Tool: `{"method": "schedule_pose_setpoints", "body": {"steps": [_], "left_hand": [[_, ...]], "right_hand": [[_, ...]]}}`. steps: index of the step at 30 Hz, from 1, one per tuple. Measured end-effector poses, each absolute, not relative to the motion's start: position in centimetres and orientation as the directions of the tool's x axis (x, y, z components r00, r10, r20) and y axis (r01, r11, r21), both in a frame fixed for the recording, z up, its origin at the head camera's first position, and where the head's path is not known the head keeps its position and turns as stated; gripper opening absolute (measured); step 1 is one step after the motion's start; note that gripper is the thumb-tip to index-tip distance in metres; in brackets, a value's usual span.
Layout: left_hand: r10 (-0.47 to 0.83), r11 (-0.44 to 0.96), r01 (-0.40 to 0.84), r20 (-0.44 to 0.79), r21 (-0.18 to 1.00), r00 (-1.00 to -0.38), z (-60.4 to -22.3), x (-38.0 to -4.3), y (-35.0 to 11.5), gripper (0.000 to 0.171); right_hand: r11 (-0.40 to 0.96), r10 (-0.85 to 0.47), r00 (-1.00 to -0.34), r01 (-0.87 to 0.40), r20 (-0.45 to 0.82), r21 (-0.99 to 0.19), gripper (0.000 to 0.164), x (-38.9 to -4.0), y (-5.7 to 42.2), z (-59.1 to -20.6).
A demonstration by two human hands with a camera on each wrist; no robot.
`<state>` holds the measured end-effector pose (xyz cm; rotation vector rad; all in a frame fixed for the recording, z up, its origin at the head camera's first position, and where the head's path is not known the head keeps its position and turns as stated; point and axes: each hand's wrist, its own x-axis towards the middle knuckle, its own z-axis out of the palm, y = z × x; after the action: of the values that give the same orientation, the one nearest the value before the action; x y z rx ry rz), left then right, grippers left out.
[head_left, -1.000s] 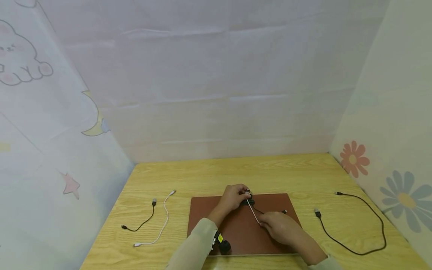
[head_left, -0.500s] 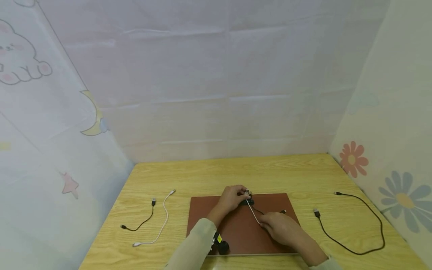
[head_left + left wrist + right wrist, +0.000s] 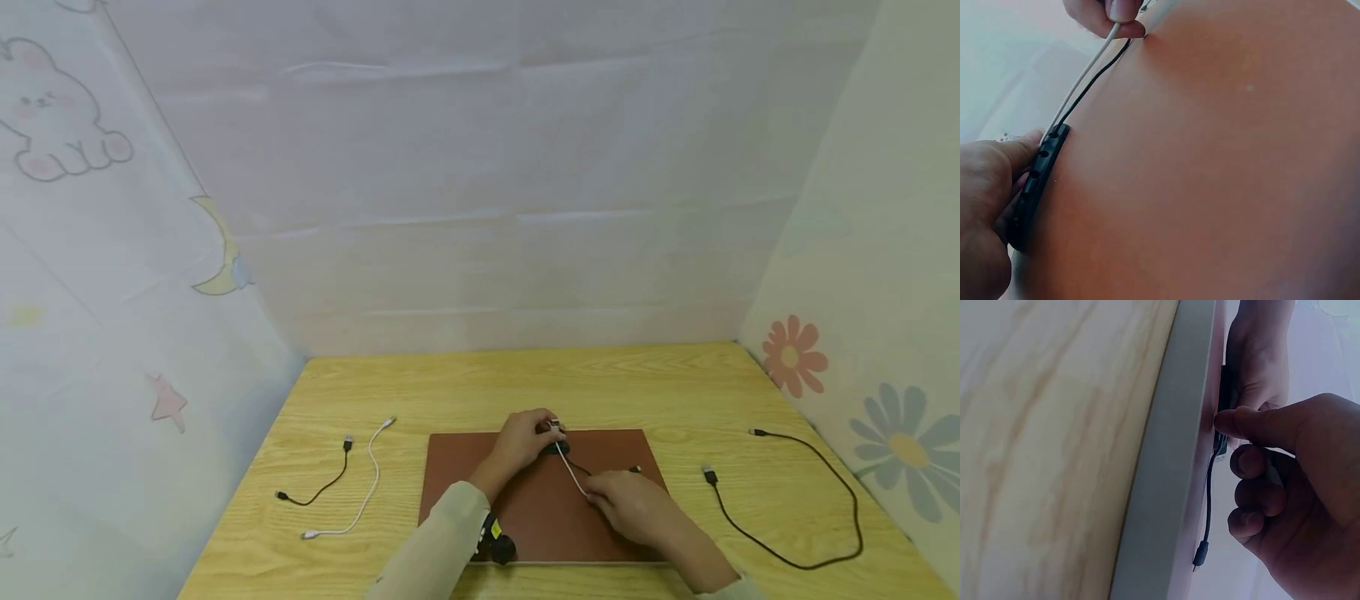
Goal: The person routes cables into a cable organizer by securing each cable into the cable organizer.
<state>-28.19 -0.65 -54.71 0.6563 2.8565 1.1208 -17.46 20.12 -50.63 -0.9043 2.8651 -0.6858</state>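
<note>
"What's being held?"
"The right hand is pinching the white cable; the left hand seemingly is pinching its plug end at the black holder."
"And beneath?"
"A brown board is lying on the desk."

Room to pass over table between loose white cable and brown mat, also between mat and long black cable. Left hand, right hand, held white cable block way across mat.
</note>
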Motion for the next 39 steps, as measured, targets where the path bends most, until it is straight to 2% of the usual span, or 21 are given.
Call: {"method": "schedule_pose_setpoints", "body": {"steps": [18, 28, 39], "left_hand": [[0.507, 0.585, 0.375, 0.037, 0.719, -0.861, -54.4, -30.0, -2.2, 0.022], [0.519, 0.588, 0.384, 0.033, 0.712, -0.854, -54.1, -30.0, -2.0, 0.019], [0.486, 0.625, 0.367, 0.024, 0.689, -0.873, -54.1, -29.8, -1.7, 0.018]], "right_hand": [[0.746, -0.553, -0.832, -0.515, 0.036, -0.422, 0.024, -17.2, 19.0, -50.5], [0.730, -0.562, -0.826, -0.517, 0.037, -0.448, 0.029, -17.5, 18.7, -50.7], [0.733, -0.574, -0.818, -0.526, 0.021, -0.431, 0.033, -17.7, 18.2, -50.7]]}}
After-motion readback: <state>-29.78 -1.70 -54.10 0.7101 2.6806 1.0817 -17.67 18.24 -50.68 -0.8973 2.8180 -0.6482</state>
